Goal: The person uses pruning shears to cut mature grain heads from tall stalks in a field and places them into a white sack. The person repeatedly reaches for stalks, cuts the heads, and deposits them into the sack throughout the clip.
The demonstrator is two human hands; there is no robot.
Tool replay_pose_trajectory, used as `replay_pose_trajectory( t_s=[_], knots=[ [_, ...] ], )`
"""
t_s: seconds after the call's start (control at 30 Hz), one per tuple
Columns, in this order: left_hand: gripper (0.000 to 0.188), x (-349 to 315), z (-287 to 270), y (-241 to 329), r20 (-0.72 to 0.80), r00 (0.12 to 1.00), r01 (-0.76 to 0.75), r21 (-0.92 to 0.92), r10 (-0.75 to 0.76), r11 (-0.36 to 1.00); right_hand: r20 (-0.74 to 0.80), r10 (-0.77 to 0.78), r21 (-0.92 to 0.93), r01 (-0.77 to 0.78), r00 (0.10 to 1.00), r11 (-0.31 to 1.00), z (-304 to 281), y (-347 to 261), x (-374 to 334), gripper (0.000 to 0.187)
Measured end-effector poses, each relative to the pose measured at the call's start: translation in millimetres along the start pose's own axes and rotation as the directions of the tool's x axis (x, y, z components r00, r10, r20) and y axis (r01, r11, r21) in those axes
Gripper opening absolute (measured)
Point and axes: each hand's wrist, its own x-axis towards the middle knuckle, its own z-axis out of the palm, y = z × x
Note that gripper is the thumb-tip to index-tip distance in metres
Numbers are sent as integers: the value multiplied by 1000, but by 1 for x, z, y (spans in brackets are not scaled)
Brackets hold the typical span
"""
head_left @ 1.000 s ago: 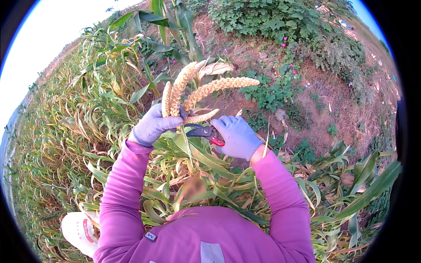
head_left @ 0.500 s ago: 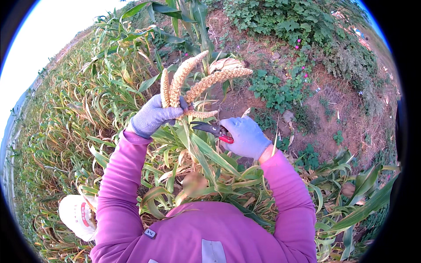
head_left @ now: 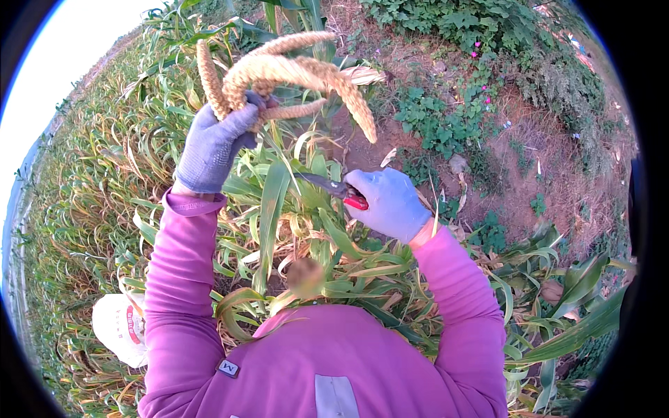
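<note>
My left hand (head_left: 214, 150), in a pale grey glove, is raised and closed around a bunch of millet heads (head_left: 279, 70). Several thick, yellowish ears fan out above the fist, and the longest droop to the right. Lower and to the right, my gloved right hand (head_left: 390, 204) is wrapped around pruning shears (head_left: 333, 187) with a red handle. Their dark blades point left, toward green millet leaves (head_left: 273, 198), and are apart from the bunch. Whether the blades are fully closed is hard to make out.
Dense yellowing millet plants (head_left: 104, 202) fill the left side. Tall corn stalks (head_left: 317, 21) rise at the top. A white bag (head_left: 120, 331) with red print hangs beside my left arm. Bare soil (head_left: 519, 174) and leafy weeds (head_left: 446, 139) with pink flowers lie to the right.
My left hand has moved up and left with the millet heads, away from the shears. The ears now swing and droop to the right. My right hand has barely moved.
</note>
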Motion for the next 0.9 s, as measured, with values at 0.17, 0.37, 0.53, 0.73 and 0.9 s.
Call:
replay_pose_trajectory(
  t_s=[0.17,0.37,0.53,0.73,0.9],
  knots=[
    [43,-33,-103,0,-112,808,-338,717,579,610,-208,638,364,-547,741,754,-25,39,-77,32],
    [45,-168,-249,-56,-636,697,-69,399,330,914,-328,938,934,-110,108,340,-28,47,-186,30],
    [51,-298,-341,-86,-755,545,311,586,365,748,-242,954,962,-80,178,260,9,-52,-136,26],
    [29,-424,-393,-59,-986,3,202,166,169,965,-143,795,985,9,589,171,72,-78,-57,32],
    [32,-472,-441,-31,-932,-174,250,271,319,929,-17,793,982,-141,609,129,100,-68,-89,42]
  ],
)
